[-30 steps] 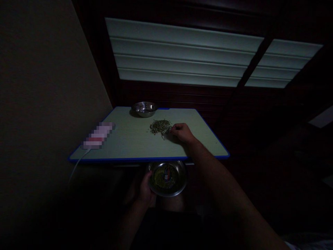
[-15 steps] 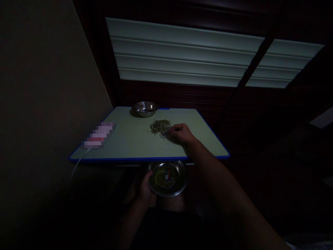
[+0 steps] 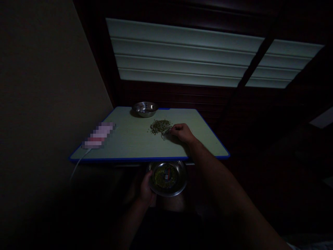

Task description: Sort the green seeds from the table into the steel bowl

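Note:
My left hand (image 3: 147, 189) grips the left rim of a shiny metal bowl (image 3: 181, 187) just below the table's front edge. Inside the bowl lie small green grains (image 3: 159, 176) and a small dark object (image 3: 167, 174) with red and white markings. Over the table, my right hand (image 3: 182, 132) pinches a small clear piece (image 3: 164, 135), perhaps plastic, whose exact kind I cannot make out. It touches the near right edge of a loose pile of small green beans or grains (image 3: 158, 126). The fingertips are partly hidden.
The pale table (image 3: 130, 146) has a blue edge. A second metal bowl (image 3: 145, 114) stands at its back left. A blurred-out flat device (image 3: 100, 135) with a white cable (image 3: 78, 166) lies at the left, near a wall. Dark panelling with pale slats (image 3: 179, 55) rises behind.
The clear piece in my right hand has tilted slightly at the edge of the pile. My left hand and its bowl have stayed nearly still.

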`<state>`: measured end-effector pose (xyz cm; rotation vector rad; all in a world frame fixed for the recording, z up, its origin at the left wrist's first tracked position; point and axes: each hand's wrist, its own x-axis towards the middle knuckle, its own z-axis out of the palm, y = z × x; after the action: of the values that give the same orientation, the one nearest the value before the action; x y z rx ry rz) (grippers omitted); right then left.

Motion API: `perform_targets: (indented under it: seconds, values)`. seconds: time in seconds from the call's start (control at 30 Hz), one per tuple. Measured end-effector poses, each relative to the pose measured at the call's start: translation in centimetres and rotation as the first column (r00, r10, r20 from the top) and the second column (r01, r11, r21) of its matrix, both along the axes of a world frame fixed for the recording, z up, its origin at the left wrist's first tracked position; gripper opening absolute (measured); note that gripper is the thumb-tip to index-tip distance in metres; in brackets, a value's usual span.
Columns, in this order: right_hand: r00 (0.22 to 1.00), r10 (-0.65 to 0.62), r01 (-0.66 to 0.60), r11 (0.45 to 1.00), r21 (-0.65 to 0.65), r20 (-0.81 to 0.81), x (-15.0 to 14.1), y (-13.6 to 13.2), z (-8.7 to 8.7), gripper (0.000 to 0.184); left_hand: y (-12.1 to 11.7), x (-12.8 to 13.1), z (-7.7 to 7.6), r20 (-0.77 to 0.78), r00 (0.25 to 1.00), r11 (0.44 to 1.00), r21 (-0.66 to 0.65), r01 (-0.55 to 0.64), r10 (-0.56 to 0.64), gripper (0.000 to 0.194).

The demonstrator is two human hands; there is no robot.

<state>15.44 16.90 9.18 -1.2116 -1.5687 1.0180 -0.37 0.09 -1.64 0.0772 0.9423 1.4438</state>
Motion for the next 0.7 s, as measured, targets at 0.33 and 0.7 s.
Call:
perform_targets:
  seconds: [0.33,0.7]
  values:
    - [0.998,-0.021,0.012,0.989,0.144,0.061,0.08,0.53,-0.65,0.021,-0.06,-0.16,-0.03,-0.003,1.000,1.000,0.001,0.030,-0.030,0.021]
    - [0.993,-0.101,0.087,0.979,0.185,0.068,0.19,0.82,-0.67,0.015,-0.08,-0.03,0.21,0.009,1.000,1.000,-0.007,0.009,-0.009,0.020]
